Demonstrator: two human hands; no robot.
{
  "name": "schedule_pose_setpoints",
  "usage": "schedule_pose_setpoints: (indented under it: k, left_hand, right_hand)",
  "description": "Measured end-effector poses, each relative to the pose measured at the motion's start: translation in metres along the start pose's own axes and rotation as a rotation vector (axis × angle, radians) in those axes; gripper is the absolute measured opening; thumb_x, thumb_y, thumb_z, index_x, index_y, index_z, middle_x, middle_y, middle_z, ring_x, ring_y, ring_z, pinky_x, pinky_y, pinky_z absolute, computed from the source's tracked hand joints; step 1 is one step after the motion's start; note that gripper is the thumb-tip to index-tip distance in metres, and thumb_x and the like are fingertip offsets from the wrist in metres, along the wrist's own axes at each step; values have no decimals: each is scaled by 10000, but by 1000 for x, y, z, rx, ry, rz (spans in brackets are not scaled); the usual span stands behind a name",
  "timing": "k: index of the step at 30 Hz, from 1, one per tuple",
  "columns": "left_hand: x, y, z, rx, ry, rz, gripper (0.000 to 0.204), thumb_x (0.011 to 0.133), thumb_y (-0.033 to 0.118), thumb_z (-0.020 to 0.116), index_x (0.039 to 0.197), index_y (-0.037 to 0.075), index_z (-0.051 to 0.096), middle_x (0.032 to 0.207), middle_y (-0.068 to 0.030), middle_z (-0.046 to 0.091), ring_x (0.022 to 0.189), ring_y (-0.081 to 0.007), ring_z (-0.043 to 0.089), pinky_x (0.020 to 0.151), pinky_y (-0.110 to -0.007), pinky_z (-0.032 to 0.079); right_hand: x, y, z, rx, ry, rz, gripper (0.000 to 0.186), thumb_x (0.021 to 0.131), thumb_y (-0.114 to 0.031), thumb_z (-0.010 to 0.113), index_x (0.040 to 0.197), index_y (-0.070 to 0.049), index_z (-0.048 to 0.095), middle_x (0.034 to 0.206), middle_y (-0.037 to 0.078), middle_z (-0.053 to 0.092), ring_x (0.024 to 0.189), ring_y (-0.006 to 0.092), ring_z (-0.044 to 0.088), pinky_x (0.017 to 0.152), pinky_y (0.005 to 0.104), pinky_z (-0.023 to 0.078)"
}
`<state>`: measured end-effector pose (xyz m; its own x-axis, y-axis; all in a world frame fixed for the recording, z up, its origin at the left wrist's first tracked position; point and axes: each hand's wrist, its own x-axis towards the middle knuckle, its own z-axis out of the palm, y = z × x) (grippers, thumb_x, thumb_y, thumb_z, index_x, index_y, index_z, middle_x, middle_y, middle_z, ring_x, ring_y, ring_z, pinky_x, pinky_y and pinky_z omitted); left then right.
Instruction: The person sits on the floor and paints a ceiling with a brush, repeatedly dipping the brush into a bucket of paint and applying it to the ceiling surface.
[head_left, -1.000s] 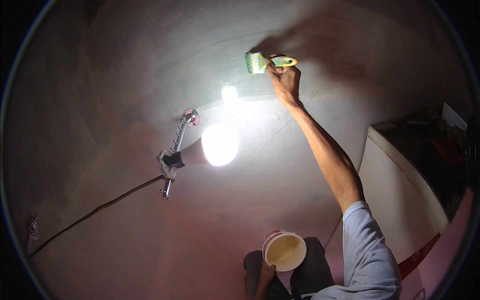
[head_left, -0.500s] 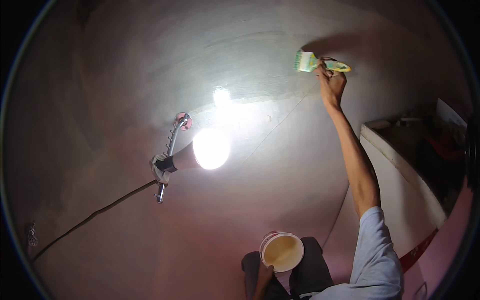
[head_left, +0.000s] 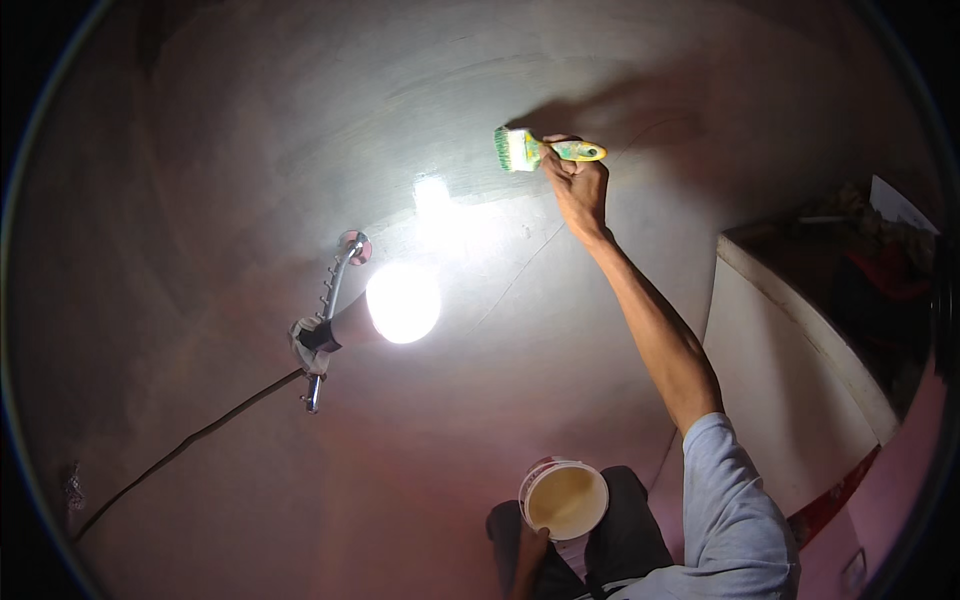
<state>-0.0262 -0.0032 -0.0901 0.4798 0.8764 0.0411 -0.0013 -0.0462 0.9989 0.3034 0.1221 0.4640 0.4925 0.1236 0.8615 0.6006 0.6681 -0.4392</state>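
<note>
My right hand [head_left: 578,190] is closed round the yellow-green handle of a flat paintbrush [head_left: 517,149], arm stretched up in front of the wall. Green bristles point left, close to or against a grey, damp-looking patch of the wall [head_left: 400,120]; contact is hard to tell. Low in the view, my left hand [head_left: 532,549] grips the near-left rim of a white bucket [head_left: 527,500]. Cloudy yellowish liquid [head_left: 567,502] lies inside it. The bucket sits between my knees; its underside is hidden.
A glowing light bulb [head_left: 403,303] is tied to a chrome hook rail [head_left: 328,290] on the wall, its cable [head_left: 190,440] running down left. At right stands a pale cabinet or ledge [head_left: 790,370] with dim clutter on top. A thin crack [head_left: 520,275] crosses the wall.
My right hand has swept the paintbrush left and slightly down across the wall. The left hand stays on the bucket rim.
</note>
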Motion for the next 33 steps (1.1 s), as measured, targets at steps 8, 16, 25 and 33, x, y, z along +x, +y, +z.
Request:
schedule_pose_setpoints:
  k: [8,16,25,33]
  left_hand:
    - [2,11,2,93,-9,-28,630,779,1,537,1389,-54,393,1281,-196,573,1203,-298,559,1053,-357,410]
    - [0,25,10,112,-49,39,652,768,-18,520,1404,-63,384,1306,-198,561,1224,-293,544,1056,-360,409]
    - [-6,32,7,61,-14,-16,647,761,-21,515,1396,-61,395,1326,-197,545,1243,-293,531,1073,-354,392]
    - [-2,6,2,51,13,39,553,789,-10,500,1337,-69,459,1253,-174,592,1184,-281,566,1046,-358,412]
  right_hand:
    - [43,40,-144,-253,308,-137,165,944,-128,679,1027,14,679,819,25,648,769,90,589,717,254,487]
    - [13,23,-105,-17,189,-128,162,954,-99,666,1061,22,664,906,49,694,864,84,647,758,229,516]
    - [-32,8,-8,75,-2,10,169,935,-114,694,1048,5,656,845,15,646,771,71,614,686,235,520]
    - [-3,42,-118,-112,180,-75,190,950,-116,679,1077,24,663,817,-3,600,740,71,535,701,227,464]
